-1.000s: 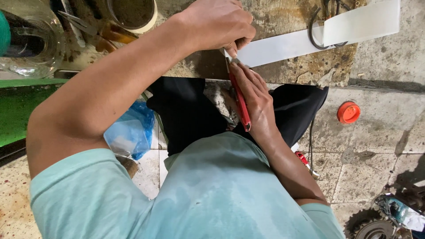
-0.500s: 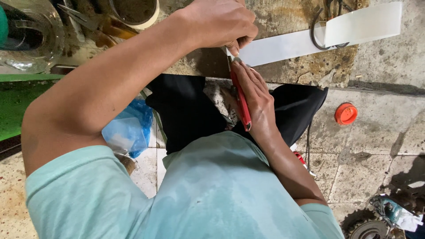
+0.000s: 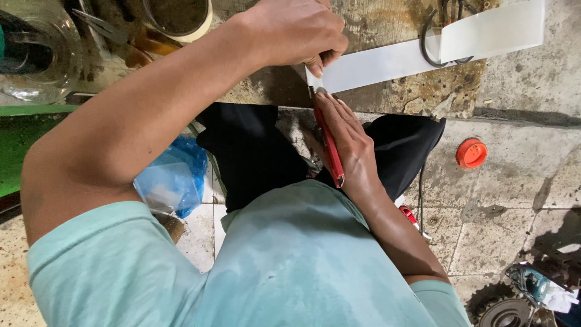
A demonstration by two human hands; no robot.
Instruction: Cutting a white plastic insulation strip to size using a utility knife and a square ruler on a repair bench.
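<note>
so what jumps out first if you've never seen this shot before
The eye lands at top centre, where the left hand pins the end of a long white strip on a stained worktop and the right hand holds a red utility knife to the strip's end. Next come the orange cap on the tiled floor at right and the blue plastic bag at left.

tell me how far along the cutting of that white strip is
Early, it seems. Left hand pins the near end of the white strip on the worn board. Right hand holds the red utility knife with its tip at that end. No cut-off piece shows; the strip's length looks whole.
</note>
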